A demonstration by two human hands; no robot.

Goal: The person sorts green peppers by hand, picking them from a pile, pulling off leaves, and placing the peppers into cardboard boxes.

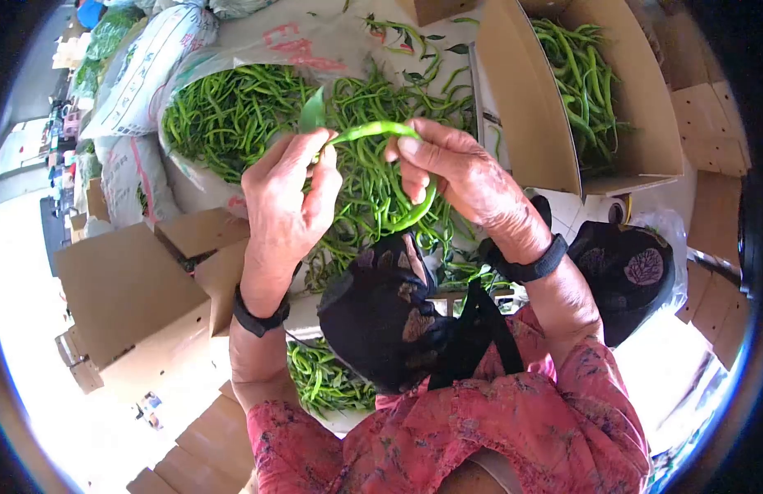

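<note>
The left hand (pixel 292 185) pinches one end of a green pepper (pixel 373 130) between thumb and fingers, a leaf (pixel 313 112) standing up beside the fingertips. The right hand (pixel 455 165) grips the pepper's other end between thumb and forefinger, its remaining fingers curled; a second pepper (pixel 416 217) curves below them, though whether they hold it I cannot tell.

The held pepper spans the gap between the hands, above the pepper pile (pixel 369 185). On the left, the open sack (pixel 225 177) bounds the room; on the right, the upright wall of an open carton (pixel 529 99) does so. The far side is looser, with scattered peppers (pixel 435 70) on a pale surface. A cardboard box (pixel 126 288) sits near left, beside the left forearm.

Both forearms reach forward and angle inward, elbows bent, with dark bands (pixel 539 262) at the wrists.
</note>
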